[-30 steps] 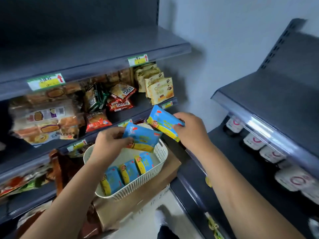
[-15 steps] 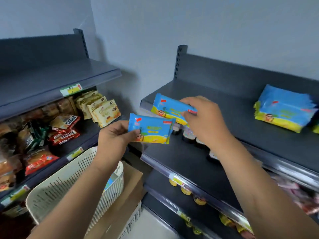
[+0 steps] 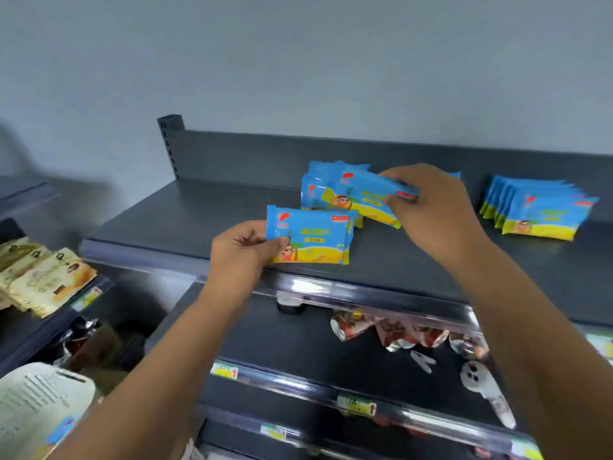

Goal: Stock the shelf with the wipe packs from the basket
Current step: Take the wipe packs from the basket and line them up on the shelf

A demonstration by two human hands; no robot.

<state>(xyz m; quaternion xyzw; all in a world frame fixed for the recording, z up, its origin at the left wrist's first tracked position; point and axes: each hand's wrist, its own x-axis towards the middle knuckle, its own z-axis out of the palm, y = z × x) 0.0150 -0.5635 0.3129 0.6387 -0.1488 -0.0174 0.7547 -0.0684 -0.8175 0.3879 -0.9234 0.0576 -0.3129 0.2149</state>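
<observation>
Now we hold one wipe pack in each hand over the dark grey top shelf [image 3: 172, 220]. Our left hand [image 3: 243, 250] pinches the lower left corner of the first wipe pack [image 3: 311, 235], thumb on the printed face and fingers curled behind. That pack stands upright with its face toward us, above the front part of the shelf. We cannot tell whether its bottom edge touches the shelf.

Our right hand [image 3: 434, 210] grips the right end of the second wipe pack [image 3: 365, 190], with the fingers curled over its top edge. That pack is tilted and overlaps the front of the middle stack [image 3: 318, 180] of the same blue-and-yellow packs, which stands on the shelf toward its back wall. A second stack [image 3: 537, 207] stands on the shelf further right, well apart from the first.

Below the shelf, silver foil pouches [image 3: 391, 330] lie on the next tier down, and yellow price tags [image 3: 225, 371] sit on the rails under it. Left of the shelf and lower, biscuit packets [image 3: 49, 280] lean on a neighbouring unit. Well below the shelf's left end is the white basket [image 3: 39, 400], blurred, with a smear of blue showing at its wall.
</observation>
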